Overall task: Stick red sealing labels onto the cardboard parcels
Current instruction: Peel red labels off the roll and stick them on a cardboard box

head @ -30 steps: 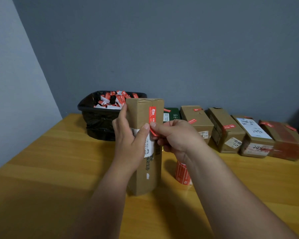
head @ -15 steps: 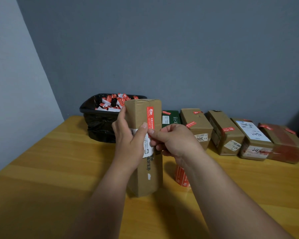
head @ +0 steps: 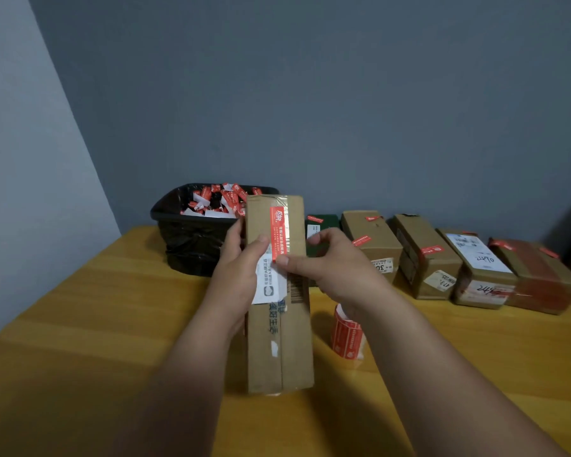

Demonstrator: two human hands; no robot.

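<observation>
A grey-blue wall backs a yellow wooden table [head: 80, 341]. At the table's far edge sits a black bin [head: 192, 245] lined with a black bag and heaped with red and white label scraps; to its right a row of parcels [head: 426, 255] runs along the wall, a dark green one beside the bin, then brown cardboard ones, each bearing a small red label. In front of these, near the middle of the table, a tall cardboard parcel [head: 279, 324] stands on end, with a white shipping label on its front face. The left hand [head: 238, 275] grips its left edge, fingers curled behind and thumb laid across the front. The right hand [head: 330, 262] has its fingers loosely curled, and its thumb presses the lower end of a red sealing label [head: 277, 232] that runs vertically down the upper front of the parcel. Just right of the parcel's base, partly hidden under the right forearm, stands a roll of red labels [head: 346, 338].
</observation>
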